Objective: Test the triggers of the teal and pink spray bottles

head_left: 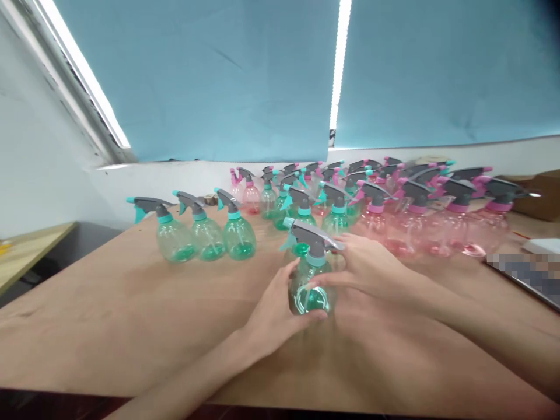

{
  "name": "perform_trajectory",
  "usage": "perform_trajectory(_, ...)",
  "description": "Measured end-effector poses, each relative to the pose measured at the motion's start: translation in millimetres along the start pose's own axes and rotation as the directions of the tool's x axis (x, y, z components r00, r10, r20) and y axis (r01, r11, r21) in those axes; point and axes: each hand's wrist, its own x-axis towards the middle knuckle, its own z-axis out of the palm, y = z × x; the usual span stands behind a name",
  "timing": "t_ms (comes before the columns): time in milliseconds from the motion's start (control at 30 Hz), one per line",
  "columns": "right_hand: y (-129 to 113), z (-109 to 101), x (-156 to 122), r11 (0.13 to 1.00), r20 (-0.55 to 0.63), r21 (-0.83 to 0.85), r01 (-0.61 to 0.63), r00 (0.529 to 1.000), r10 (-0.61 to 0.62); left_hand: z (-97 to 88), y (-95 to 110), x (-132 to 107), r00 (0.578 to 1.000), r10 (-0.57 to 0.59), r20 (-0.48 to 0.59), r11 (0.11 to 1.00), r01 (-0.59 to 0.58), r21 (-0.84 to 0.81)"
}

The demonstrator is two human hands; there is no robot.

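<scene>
Between my two hands is a clear green spray bottle [312,291] with a grey and turquoise trigger head pointing left, slightly tilted. My left hand [280,309] grips the lower left of its round body, thumb across the front. My right hand [363,262] wraps the upper right side, its thumb on the body below the collar and its other fingers partly hidden behind the head. Some green liquid shows inside the bottle. Three similar green spray bottles [207,236] stand in a row to the left.
Several pink spray bottles [411,227] stand at the right, with more green and pink ones crowded behind. A dark flat device [529,277], partly blurred out, lies at the right edge of the wooden table [109,326]. A brown box [540,195] stands at the back right.
</scene>
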Motion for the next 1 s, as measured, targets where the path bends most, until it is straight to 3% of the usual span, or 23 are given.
perform_trajectory(100,26,-10,-10,0.942,-0.001,0.314,0.114,0.993,-0.12,20.8,10,8,0.998,0.036,0.059,0.998,-0.034,-0.043)
perform_trajectory(200,42,-13,-20,0.816,-0.033,0.57,0.1,0.994,-0.1,40.4,19,20,0.986,0.115,0.118,0.993,-0.111,-0.043)
perform_trajectory(400,53,-12,-30,0.572,-0.165,0.81,0.133,0.986,0.004,67.8,28,47,0.965,0.172,0.197,0.985,-0.161,-0.069)
perform_trajectory(500,62,-10,-28,0.498,-0.177,0.854,0.151,0.984,0.006,74.8,25,58,0.959,0.192,0.209,0.98,-0.175,-0.099)
perform_trajectory(767,88,-10,-21,0.558,-0.084,0.821,0.126,0.991,-0.099,79.2,19,75,0.95,0.204,0.238,0.977,-0.181,-0.116)
perform_trajectory(867,89,-11,-20,0.602,-0.105,0.788,0.128,0.992,-0.074,76.9,16,79,0.949,0.191,0.253,0.981,-0.176,-0.079)
perform_trajectory(1000,87,-12,-14,0.64,-0.182,0.757,0.131,0.983,0.014,72.5,8,78,0.95,0.185,0.25,0.971,-0.216,0.102)
